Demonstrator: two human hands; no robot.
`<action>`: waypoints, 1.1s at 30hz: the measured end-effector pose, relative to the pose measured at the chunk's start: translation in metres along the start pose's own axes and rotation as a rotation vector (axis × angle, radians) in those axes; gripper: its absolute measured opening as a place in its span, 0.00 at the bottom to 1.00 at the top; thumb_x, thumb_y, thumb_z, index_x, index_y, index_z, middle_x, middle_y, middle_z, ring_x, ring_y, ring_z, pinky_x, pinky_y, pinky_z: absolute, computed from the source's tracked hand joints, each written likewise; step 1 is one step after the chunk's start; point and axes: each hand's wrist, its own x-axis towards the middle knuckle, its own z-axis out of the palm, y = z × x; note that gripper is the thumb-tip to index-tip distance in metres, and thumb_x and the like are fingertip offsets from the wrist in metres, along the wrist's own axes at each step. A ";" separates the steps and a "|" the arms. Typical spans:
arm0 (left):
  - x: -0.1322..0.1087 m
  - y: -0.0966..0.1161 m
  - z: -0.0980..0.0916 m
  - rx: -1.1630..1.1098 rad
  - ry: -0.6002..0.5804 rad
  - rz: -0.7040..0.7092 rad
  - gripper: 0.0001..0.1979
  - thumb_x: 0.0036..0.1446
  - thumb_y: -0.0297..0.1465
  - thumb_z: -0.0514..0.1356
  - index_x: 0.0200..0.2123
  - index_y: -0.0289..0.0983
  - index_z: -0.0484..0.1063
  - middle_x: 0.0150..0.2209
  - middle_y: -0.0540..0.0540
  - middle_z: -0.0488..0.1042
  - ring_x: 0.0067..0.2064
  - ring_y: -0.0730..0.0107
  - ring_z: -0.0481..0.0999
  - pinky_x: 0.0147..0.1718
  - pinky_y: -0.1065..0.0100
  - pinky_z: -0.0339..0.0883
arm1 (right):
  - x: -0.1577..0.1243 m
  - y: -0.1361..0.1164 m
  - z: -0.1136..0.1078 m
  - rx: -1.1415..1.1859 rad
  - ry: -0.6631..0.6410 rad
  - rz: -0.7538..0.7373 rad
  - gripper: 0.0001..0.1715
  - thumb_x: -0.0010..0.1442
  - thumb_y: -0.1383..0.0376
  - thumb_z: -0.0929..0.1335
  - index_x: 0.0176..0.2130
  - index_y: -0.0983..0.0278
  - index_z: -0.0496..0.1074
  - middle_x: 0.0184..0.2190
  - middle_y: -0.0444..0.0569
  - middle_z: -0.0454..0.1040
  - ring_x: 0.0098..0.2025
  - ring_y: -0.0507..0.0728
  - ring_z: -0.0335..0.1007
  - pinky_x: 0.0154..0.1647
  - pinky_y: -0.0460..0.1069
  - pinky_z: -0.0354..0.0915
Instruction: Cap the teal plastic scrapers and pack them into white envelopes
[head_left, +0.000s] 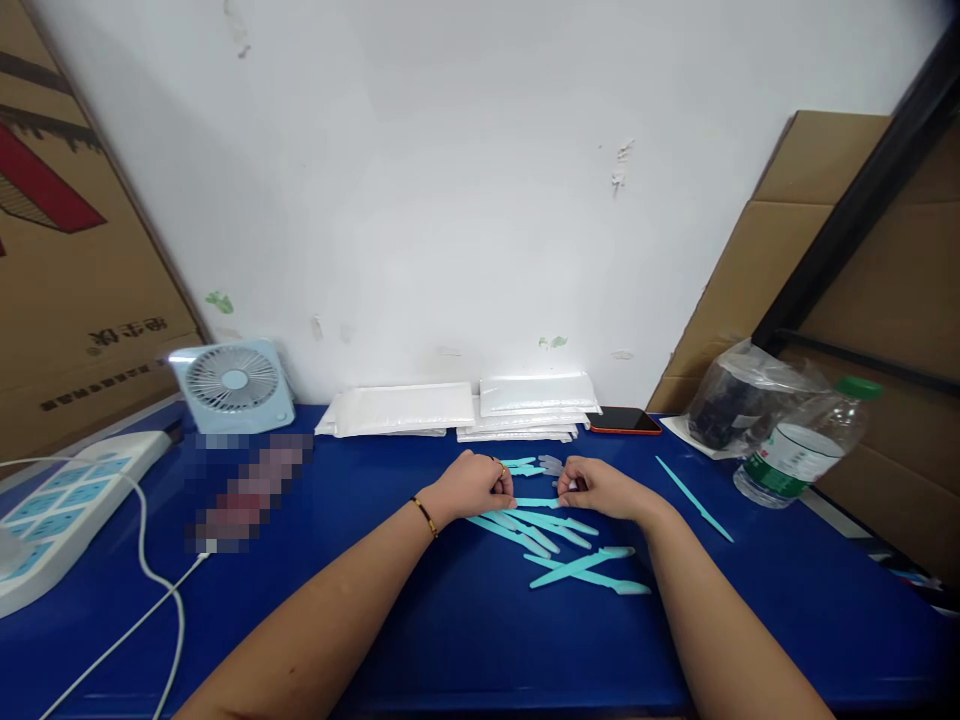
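Observation:
Between my two hands stretches a turquoise eyebrow razor (pixel 537 503). My left hand (pixel 476 484), closed in a pinch, grips one end of it. At the other end the fingers of my right hand (pixel 596 488) are pinched on it, hiding that tip. Several loose eyebrow razors (pixel 525 530) lie fanned out just below my hands, and two crossed ones (pixel 585 568) rest nearer the front. Beyond the hands are more turquoise razors (pixel 523 467) and some small clear plastic pieces (pixel 551 465). A single razor (pixel 694 499) lies apart, right of my right hand.
White padded envelopes (pixel 405 408) are stacked along the wall, beside a phone (pixel 625 420). A small fan (pixel 235 385) and a power strip (pixel 71 515) with a cable stand left. On the right are a bagged dark container (pixel 724 405) and a green-capped bottle (pixel 799 455).

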 end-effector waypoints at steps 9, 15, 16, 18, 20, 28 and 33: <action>0.004 -0.016 -0.002 0.137 0.114 -0.103 0.08 0.54 0.34 0.57 0.29 0.38 0.74 0.32 0.48 0.76 0.35 0.68 0.73 0.37 0.67 0.56 | 0.001 0.009 -0.007 -0.035 0.159 0.007 0.11 0.50 0.58 0.69 0.27 0.64 0.72 0.29 0.46 0.68 0.28 0.52 0.62 0.29 0.46 0.58; 0.000 -0.027 -0.011 0.067 0.227 -0.102 0.10 0.53 0.39 0.58 0.33 0.40 0.73 0.33 0.50 0.74 0.36 0.68 0.72 0.35 0.70 0.57 | 0.001 0.009 -0.011 -0.072 0.273 0.042 0.10 0.50 0.59 0.68 0.29 0.63 0.74 0.29 0.46 0.69 0.29 0.52 0.62 0.30 0.46 0.58; -0.001 -0.024 -0.011 0.030 0.202 -0.068 0.11 0.52 0.41 0.58 0.33 0.40 0.73 0.33 0.50 0.74 0.35 0.70 0.71 0.33 0.71 0.57 | 0.000 0.006 -0.011 -0.058 0.231 0.033 0.10 0.50 0.59 0.68 0.29 0.63 0.74 0.30 0.46 0.69 0.29 0.52 0.62 0.30 0.46 0.58; -0.003 -0.018 -0.009 -0.029 0.120 -0.004 0.13 0.51 0.43 0.59 0.32 0.40 0.73 0.33 0.51 0.74 0.34 0.72 0.71 0.31 0.73 0.57 | -0.004 0.000 -0.010 -0.026 0.121 0.025 0.11 0.49 0.58 0.69 0.29 0.63 0.75 0.30 0.46 0.69 0.29 0.52 0.63 0.29 0.46 0.59; -0.004 -0.011 -0.004 -0.054 0.056 0.027 0.13 0.49 0.43 0.60 0.31 0.40 0.74 0.32 0.51 0.74 0.34 0.72 0.72 0.31 0.74 0.57 | -0.006 -0.006 -0.008 -0.014 0.014 0.024 0.12 0.45 0.57 0.71 0.29 0.63 0.75 0.31 0.46 0.69 0.30 0.52 0.64 0.29 0.45 0.59; 0.003 -0.013 0.004 -0.056 0.012 -0.104 0.09 0.49 0.39 0.61 0.28 0.40 0.74 0.28 0.51 0.75 0.29 0.73 0.72 0.25 0.74 0.55 | -0.006 -0.005 -0.004 0.008 -0.054 0.023 0.08 0.48 0.61 0.70 0.28 0.64 0.74 0.31 0.45 0.68 0.29 0.51 0.63 0.28 0.45 0.59; 0.000 -0.026 -0.007 -0.018 0.097 -0.189 0.09 0.50 0.38 0.59 0.28 0.40 0.74 0.27 0.52 0.75 0.29 0.73 0.72 0.26 0.73 0.57 | -0.006 -0.009 -0.011 -0.017 0.135 -0.003 0.10 0.51 0.59 0.68 0.29 0.64 0.73 0.30 0.46 0.68 0.29 0.51 0.62 0.29 0.45 0.58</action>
